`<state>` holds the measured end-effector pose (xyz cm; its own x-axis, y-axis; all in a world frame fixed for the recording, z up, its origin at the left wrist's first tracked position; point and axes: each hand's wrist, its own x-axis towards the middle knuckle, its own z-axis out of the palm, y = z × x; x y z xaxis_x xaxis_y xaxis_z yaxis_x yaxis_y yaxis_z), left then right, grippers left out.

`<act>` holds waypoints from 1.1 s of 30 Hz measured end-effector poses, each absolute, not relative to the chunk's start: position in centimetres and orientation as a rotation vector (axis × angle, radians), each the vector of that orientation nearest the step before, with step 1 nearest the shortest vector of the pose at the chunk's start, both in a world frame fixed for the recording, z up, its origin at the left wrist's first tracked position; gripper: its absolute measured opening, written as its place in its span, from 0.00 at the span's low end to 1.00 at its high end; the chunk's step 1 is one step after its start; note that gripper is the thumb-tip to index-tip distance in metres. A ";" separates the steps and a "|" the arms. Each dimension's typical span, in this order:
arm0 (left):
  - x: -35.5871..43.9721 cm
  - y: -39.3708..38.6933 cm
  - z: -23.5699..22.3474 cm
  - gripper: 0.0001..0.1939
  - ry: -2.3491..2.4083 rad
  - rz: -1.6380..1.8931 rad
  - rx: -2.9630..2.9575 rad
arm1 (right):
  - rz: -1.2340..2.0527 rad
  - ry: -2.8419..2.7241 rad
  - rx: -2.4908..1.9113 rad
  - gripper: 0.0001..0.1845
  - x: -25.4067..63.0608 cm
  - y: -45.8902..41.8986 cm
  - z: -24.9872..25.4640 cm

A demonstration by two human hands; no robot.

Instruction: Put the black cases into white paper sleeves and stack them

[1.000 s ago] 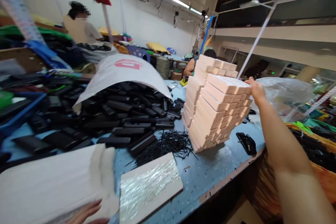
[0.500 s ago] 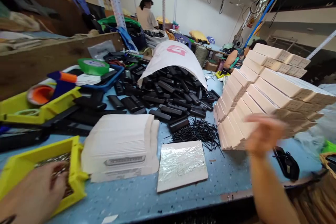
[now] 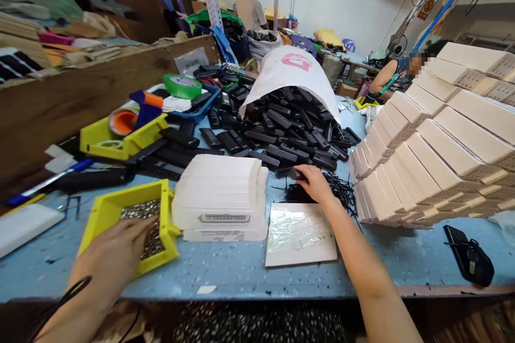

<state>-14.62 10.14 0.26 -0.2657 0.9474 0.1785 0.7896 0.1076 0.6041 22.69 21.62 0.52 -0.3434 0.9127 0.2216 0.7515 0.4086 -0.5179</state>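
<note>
My left hand [image 3: 115, 249] reaches into a yellow bin [image 3: 171, 230] of small shiny metal parts [image 3: 140, 210]. Its fingers are drawn together, and what lies between them is hidden. At the front of a heap of black plastic cases [image 3: 277, 118], my right hand [image 3: 316, 183] grips one black plastic case [image 3: 286, 172]. Under and beside that hand lie thin black sticks [image 3: 344, 190]. A white board covered with clear film [image 3: 300, 236] lies just in front of the right forearm. Between the hands sits a stack of flat white printed cartons [image 3: 219, 187].
A tall stack of pale boxes [image 3: 418, 171] stands at the right, with a black pouch-like item [image 3: 470, 257] before it. A white sack [image 3: 295, 69] spills the cases. Another yellow bin [image 3: 142, 142] holds tape. Co-workers sit and stand beyond the table.
My right hand has moved left from in front of the box stack to the heap and taken hold of a case. My left hand stays in the bin; the view has shifted.
</note>
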 end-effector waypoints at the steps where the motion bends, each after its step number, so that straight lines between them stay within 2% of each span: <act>1: -14.1 9.8 0.2 0.10 2.172 1.007 1.591 | 0.444 -2.003 -1.384 0.15 23.1 20.2 0.4; 3: -12.1 9.0 0.1 0.06 2.123 1.255 1.157 | 0.516 -1.526 -1.257 0.12 23.3 16.5 -0.3; 5: -8.8 8.0 0.0 0.11 1.809 1.361 0.702 | 0.710 -1.211 -1.113 0.10 22.6 12.6 -1.4; 7: -4.6 7.2 -0.1 0.18 1.406 1.207 0.492 | 0.951 -1.165 -1.061 0.10 21.5 9.5 -2.1; 9: -0.5 6.7 -0.4 0.22 1.196 1.117 0.313 | 1.088 -1.098 -1.031 0.11 20.3 7.8 -2.2; 13: 4.5 6.4 -1.0 0.22 1.082 1.072 0.249 | 1.046 -0.679 -0.818 0.09 18.8 7.7 0.0; 16: 5.5 6.5 -1.0 0.20 1.031 1.067 0.222 | 1.058 -0.521 -0.708 0.12 17.9 8.2 1.6; 29: 6.4 6.2 0.0 0.28 0.946 1.134 0.307 | 1.031 -0.229 -0.720 0.15 17.1 8.2 2.3; 33: 6.5 6.0 -0.6 0.28 0.972 1.170 0.422 | 1.045 -0.138 -0.749 0.15 16.7 8.6 2.1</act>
